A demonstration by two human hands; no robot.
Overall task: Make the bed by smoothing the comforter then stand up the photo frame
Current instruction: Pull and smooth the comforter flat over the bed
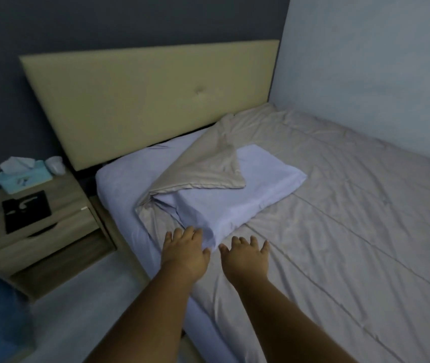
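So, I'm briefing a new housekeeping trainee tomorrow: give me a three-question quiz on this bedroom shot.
1. True or false: the photo frame stands upright on the nightstand.
2. What lies on top of the comforter near the headboard? A) pillow B) towel C) book
3. Fill in: beside the tissue box sits a ____.

Key: 1 false, it lies flat; 2 A; 3 cup.

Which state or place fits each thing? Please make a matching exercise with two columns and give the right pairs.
1. photo frame
2. tissue box
3. comforter
4. left hand

A. corner folded back over the pillow
B. lying flat on the nightstand
C. at the nightstand's back edge
D. open, at the pillow's near edge

Pairs: 1-B, 2-C, 3-A, 4-D
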